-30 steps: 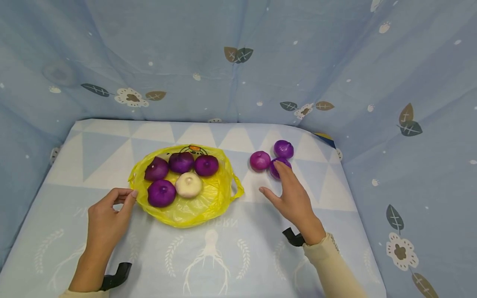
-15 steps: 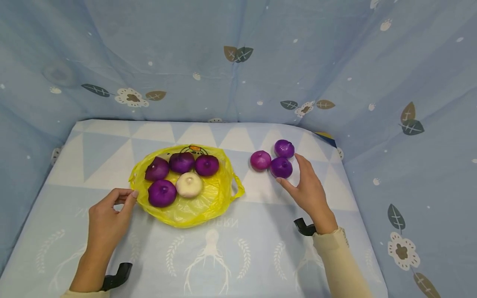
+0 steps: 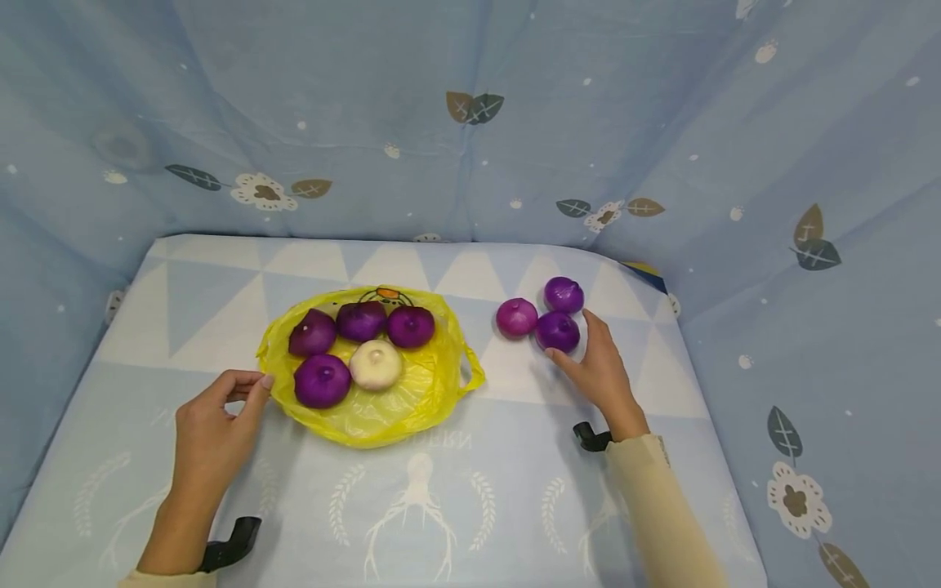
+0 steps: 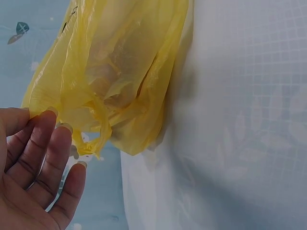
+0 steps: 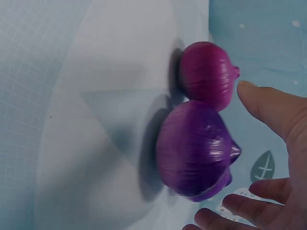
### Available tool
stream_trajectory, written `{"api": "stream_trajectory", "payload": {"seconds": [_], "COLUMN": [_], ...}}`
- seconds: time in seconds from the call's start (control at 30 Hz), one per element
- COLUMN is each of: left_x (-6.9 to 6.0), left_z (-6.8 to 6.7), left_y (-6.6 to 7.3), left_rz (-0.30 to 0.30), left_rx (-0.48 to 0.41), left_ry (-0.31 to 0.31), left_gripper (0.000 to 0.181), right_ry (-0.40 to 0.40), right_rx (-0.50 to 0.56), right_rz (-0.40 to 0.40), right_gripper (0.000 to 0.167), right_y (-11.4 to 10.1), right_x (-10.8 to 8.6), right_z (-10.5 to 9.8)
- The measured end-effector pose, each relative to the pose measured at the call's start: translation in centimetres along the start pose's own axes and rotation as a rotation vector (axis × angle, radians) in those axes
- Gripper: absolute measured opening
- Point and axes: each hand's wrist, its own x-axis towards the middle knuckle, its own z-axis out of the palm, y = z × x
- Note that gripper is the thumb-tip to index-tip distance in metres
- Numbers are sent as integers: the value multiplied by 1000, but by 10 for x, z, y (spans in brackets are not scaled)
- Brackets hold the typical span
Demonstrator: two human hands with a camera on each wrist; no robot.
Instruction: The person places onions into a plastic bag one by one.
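Note:
My left hand [image 3: 220, 429] pinches the left rim of a yellow plastic bag [image 3: 367, 425] between thumb and forefinger; in the left wrist view its fingertips meet the bag [image 4: 129, 62]. Inside the bag lie several purple onions [image 3: 322, 380] and one white onion [image 3: 376, 365]. My right hand [image 3: 606, 376] is spread around the near right side of a purple onion [image 3: 557, 331]. In the right wrist view, thumb and fingers stand apart beside this onion [image 5: 192, 148], without a visible grip. Touching it are a pinker onion [image 3: 517, 318] and another purple onion [image 3: 564, 295].
The table has a patterned blue and white cloth [image 3: 419, 523]. Blue curtains [image 3: 367, 106] hang behind it and at both sides. A dark blue and yellow item [image 3: 647, 276] shows at the table's back right corner. Black bands sit on both wrists.
My right hand has moved right from above the nearest loose onion to its right side, its fingers no longer covering it. The left hand keeps its pinch on the bag's rim.

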Motion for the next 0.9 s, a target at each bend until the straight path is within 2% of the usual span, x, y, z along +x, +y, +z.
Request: {"api": "stream_trajectory", "payload": {"seconds": [0.2, 0.4, 0.57, 0.9], "left_x": [-1, 0, 0, 0], "left_z": [0, 2, 3, 5], "left_y": [0, 0, 0, -2], "left_rz": [-6, -4, -5, 3], "left_rx": [10, 3, 13, 4], "left_ry": [-3, -7, -5, -3], "left_gripper": [10, 10, 10, 10], "right_ry": [-14, -36, -20, -22], "right_rx": [46, 60, 57, 51], "right_rz": [60, 78, 72, 110], "right_gripper": [99, 101, 98, 99], "right_y": [12, 22, 24, 24], "right_x": [8, 14, 16, 17], "right_z": [10, 18, 19, 21]}}
